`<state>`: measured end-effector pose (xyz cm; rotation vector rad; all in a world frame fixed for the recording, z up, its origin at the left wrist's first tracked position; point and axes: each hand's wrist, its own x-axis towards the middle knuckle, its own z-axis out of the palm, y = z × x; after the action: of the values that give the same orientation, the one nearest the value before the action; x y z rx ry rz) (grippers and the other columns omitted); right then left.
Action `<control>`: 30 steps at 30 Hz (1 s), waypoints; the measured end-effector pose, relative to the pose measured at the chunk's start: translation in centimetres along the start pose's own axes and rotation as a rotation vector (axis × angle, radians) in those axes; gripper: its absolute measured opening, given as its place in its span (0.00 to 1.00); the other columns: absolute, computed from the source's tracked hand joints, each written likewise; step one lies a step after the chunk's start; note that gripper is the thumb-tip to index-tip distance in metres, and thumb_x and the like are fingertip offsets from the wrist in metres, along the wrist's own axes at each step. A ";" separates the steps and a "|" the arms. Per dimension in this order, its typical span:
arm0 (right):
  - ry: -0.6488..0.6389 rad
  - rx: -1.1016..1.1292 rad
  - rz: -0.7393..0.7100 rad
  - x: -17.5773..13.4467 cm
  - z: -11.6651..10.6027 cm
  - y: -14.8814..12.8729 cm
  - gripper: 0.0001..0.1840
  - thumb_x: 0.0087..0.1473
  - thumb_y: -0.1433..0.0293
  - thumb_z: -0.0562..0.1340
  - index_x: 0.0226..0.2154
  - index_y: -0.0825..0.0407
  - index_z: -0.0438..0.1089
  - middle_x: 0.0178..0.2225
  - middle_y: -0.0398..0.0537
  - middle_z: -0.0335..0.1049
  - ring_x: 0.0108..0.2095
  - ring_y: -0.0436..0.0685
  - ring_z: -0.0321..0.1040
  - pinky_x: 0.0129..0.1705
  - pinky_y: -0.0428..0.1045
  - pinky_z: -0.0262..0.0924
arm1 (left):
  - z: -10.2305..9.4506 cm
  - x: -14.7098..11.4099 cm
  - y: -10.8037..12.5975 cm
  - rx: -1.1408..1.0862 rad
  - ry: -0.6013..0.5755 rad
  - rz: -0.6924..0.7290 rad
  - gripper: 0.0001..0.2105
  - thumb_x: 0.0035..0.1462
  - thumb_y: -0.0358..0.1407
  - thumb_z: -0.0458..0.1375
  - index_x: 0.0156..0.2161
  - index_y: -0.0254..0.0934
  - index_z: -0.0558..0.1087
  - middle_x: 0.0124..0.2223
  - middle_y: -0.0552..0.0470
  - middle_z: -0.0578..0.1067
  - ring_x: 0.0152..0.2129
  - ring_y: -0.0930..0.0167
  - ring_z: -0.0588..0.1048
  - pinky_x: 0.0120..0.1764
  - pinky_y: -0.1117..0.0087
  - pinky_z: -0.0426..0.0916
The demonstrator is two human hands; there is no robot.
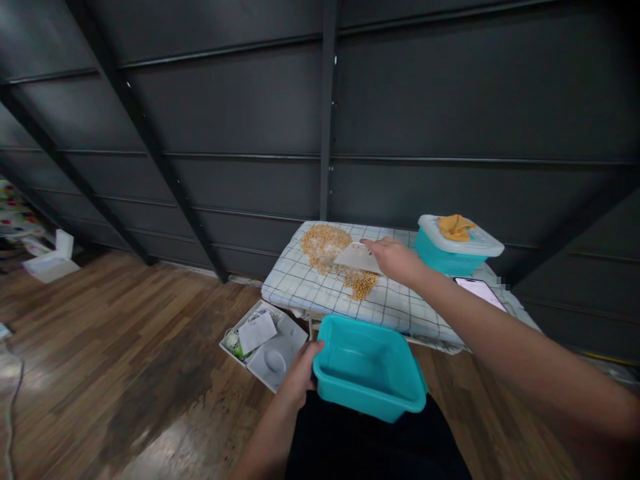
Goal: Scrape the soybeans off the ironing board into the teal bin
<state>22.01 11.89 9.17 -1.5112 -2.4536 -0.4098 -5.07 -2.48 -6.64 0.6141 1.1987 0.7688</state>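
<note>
My right hand [390, 257] grips a flat white plastic scraper [357, 257], its edge down among yellow soybean-like kernels [320, 243] spread over the cloth. A smaller clump of the kernels lies on the near side of the scraper. My left hand [305, 367] holds a turquoise plastic tub [370, 363] by its left rim, with the thumb at the edge. The tub sits over my lap, just below the table's front edge, and its inside shows bare.
A checked cloth [295, 283] covers the table. At its right stand a lidded turquoise box [447, 253] with an orange cloth [456, 227] on top and a phone [480, 292]. An open white carton [273, 357] lies on the wooden floor, left of the tub. A dark panelled wall rises behind.
</note>
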 end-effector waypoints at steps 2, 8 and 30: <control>-0.017 0.002 -0.028 -0.5 -0.3 -0.9 0.30 0.57 0.79 0.50 0.61 0.57 0.64 0.46 0.59 0.76 0.46 0.63 0.69 0.50 0.55 0.59 | 0.1 -0.1 0.2 0.014 -0.025 0.006 0.29 0.49 0.58 0.57 0.50 0.39 0.73 0.44 0.45 0.80 0.45 0.53 0.75 0.35 0.61 0.72; -0.045 -0.002 -0.043 -1.4 0.4 -2.0 0.31 0.55 0.81 0.51 0.62 0.59 0.63 0.48 0.61 0.75 0.48 0.64 0.69 0.52 0.56 0.59 | 0.7 -0.5 1.0 0.014 -0.038 0.017 0.31 0.47 0.57 0.60 0.52 0.40 0.72 0.47 0.45 0.80 0.47 0.53 0.75 0.37 0.59 0.72; -0.103 -0.066 -0.068 -1.9 0.6 -3.0 0.32 0.54 0.82 0.51 0.62 0.58 0.63 0.45 0.58 0.77 0.44 0.60 0.71 0.48 0.52 0.60 | 0.3 4.5 -0.8 -0.030 -0.114 0.049 0.31 0.50 0.56 0.58 0.55 0.40 0.71 0.51 0.44 0.78 0.49 0.54 0.74 0.43 0.56 0.72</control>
<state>20.16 9.21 7.65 -1.5139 -2.6007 -0.4401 -3.80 0.62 -9.84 0.6559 1.0691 0.7809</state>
